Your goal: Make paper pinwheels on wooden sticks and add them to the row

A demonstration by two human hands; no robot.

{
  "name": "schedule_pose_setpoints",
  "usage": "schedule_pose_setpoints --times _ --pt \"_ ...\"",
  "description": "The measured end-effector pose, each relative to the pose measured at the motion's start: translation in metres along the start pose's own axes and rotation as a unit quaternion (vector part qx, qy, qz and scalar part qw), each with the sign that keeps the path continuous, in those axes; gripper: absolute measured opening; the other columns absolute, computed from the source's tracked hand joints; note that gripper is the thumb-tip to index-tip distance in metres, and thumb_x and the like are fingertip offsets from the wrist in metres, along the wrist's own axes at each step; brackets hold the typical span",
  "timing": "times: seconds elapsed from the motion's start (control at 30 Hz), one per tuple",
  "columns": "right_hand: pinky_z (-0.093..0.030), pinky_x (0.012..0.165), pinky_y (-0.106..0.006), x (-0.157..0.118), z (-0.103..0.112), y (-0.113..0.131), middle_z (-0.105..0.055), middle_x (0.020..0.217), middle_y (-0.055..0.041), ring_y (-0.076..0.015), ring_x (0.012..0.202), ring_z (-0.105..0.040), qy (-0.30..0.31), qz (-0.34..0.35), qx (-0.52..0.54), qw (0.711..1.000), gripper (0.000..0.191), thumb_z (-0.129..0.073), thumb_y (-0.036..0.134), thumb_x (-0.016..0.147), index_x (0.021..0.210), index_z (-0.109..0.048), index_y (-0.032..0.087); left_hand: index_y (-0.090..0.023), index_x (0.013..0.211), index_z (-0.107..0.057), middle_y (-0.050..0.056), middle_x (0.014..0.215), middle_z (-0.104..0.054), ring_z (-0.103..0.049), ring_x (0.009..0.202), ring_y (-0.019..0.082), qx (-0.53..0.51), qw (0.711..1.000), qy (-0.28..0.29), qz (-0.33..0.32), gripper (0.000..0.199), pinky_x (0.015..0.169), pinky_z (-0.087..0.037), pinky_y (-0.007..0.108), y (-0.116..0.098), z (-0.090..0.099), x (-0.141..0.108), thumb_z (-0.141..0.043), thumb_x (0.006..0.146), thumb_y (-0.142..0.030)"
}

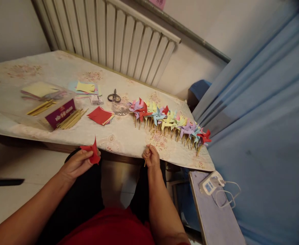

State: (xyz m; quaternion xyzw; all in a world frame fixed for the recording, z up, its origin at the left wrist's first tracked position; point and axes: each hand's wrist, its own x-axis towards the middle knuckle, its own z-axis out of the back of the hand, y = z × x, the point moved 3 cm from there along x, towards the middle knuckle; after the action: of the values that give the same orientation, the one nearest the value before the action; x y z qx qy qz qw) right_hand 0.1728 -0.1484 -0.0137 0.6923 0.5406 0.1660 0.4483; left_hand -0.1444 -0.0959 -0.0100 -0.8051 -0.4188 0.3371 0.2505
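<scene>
My left hand [80,161] pinches a folded red paper pinwheel [95,154] in front of the table edge. In my right hand [152,157], closed in a fist at the edge, is a thin wooden stick [146,160]. Beyond the right hand lies a long row of finished paper pinwheels [167,119] in red, yellow, blue and purple, their sticks pointing toward me. A stack of square papers with red on top [100,115] lies past my left hand. Loose wooden sticks [72,119] rest to its left, by a purple label card [61,114].
Black-handled scissors [114,97] and a clear round container [120,109] sit mid-table. Small boxes [96,99] and coloured paper [85,87] lie further left. A white power adapter with cable [212,183] sits on a side bench [215,221]. A blue curtain [266,119] hangs at right.
</scene>
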Motion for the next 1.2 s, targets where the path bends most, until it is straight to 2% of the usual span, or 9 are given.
schedule_pose_setpoints --times 0.17,0.27,0.43,0.5,0.6,0.7,0.83,1.0,1.2 --pt "-0.025 0.042 -0.018 -0.011 0.001 -0.002 -0.048 0.047 0.009 -0.0057 0.039 -0.033 -0.002 0.005 0.003 1.0 0.022 -0.072 0.036 0.077 0.082 -0.06 0.018 -0.016 0.075 -0.077 0.004 0.076 -0.076 -0.068 0.071 0.016 0.009 1.0 -0.011 0.005 0.013 0.072 -0.059 0.024 0.001 -0.004 -0.01 -0.08 0.067 -0.006" --pt "-0.034 0.043 -0.02 -0.018 0.001 -0.003 -0.055 0.051 0.0066 -0.0073 0.04 -0.043 -0.006 0.01 0.001 1.0 0.023 -0.075 0.033 0.075 0.086 -0.062 0.018 -0.014 0.076 -0.076 0.005 0.075 -0.076 -0.069 0.068 0.016 0.002 1.0 -0.006 0.013 0.012 0.072 -0.059 0.025 0.002 -0.011 -0.011 -0.077 0.071 -0.003" --pt "-0.057 0.068 -0.032 -0.024 0.006 -0.002 -0.073 0.077 -0.005 -0.0194 0.075 -0.072 -0.021 0.028 0.007 0.999 0.029 -0.082 0.033 0.072 0.085 -0.06 0.018 -0.008 0.074 -0.074 0.011 0.072 -0.075 -0.071 0.063 0.018 -0.033 0.999 -0.008 0.016 0.015 0.068 -0.062 0.027 0.004 -0.017 -0.01 -0.077 0.066 0.004" --pt "-0.058 0.071 -0.032 -0.021 0.011 0.003 -0.073 0.082 -0.0049 -0.0187 0.08 -0.072 -0.043 0.066 0.007 0.997 0.028 -0.082 0.031 0.072 0.083 -0.06 0.019 -0.008 0.074 -0.074 0.011 0.072 -0.075 -0.071 0.063 0.018 -0.039 0.999 -0.003 0.016 0.015 0.068 -0.062 0.026 0.005 -0.017 -0.009 -0.076 0.066 0.005" --pt "-0.053 0.06 -0.023 -0.013 0.021 0.014 -0.065 0.069 0.0031 -0.0109 0.064 -0.063 -0.095 0.123 -0.009 0.988 0.025 -0.079 0.03 0.073 0.086 -0.06 0.02 -0.009 0.073 -0.073 0.01 0.071 -0.075 -0.071 0.062 0.017 -0.035 0.999 -0.001 0.02 0.015 0.068 -0.062 0.026 0.005 -0.017 -0.008 -0.075 0.068 0.005" --pt "-0.045 0.051 -0.018 -0.002 0.031 0.023 -0.054 0.058 0.0081 -0.0073 0.052 -0.054 -0.123 0.141 -0.037 0.982 0.025 -0.077 0.032 0.073 0.085 -0.058 0.02 -0.008 0.073 -0.074 0.011 0.071 -0.075 -0.071 0.062 0.018 -0.034 0.999 0.0 0.019 0.015 0.066 -0.062 0.026 0.005 -0.018 -0.006 -0.077 0.065 0.005" --pt "-0.044 0.05 -0.019 0.01 0.041 0.031 -0.058 0.059 0.0067 -0.008 0.051 -0.054 -0.148 0.145 -0.112 0.972 0.029 -0.077 0.034 0.067 0.081 -0.057 0.018 -0.009 0.073 -0.074 0.011 0.072 -0.075 -0.072 0.062 0.019 -0.036 0.999 0.008 0.02 0.017 0.067 -0.062 0.026 0.004 -0.02 -0.005 -0.079 0.064 0.004" --pt "-0.038 0.048 -0.02 0.02 0.053 0.037 -0.057 0.055 0.0075 -0.0095 0.05 -0.05 -0.183 0.17 -0.249 0.936 0.024 -0.069 0.034 0.062 0.077 -0.061 0.017 -0.01 0.075 -0.074 0.009 0.072 -0.076 -0.072 0.063 0.018 -0.037 0.999 0.014 0.018 0.016 0.067 -0.061 0.024 0.004 -0.021 -0.004 -0.078 0.066 0.003" --pt "-0.043 0.063 -0.025 0.022 0.058 0.048 -0.064 0.063 0.0033 -0.0159 0.066 -0.057 -0.204 0.207 -0.444 0.847 0.013 -0.059 0.031 0.066 0.07 -0.064 0.02 -0.006 0.079 -0.073 0.011 0.074 -0.076 -0.072 0.066 0.018 -0.055 0.998 0.015 0.016 0.017 0.07 -0.061 0.026 0.007 -0.012 0.002 -0.078 0.066 0.005"
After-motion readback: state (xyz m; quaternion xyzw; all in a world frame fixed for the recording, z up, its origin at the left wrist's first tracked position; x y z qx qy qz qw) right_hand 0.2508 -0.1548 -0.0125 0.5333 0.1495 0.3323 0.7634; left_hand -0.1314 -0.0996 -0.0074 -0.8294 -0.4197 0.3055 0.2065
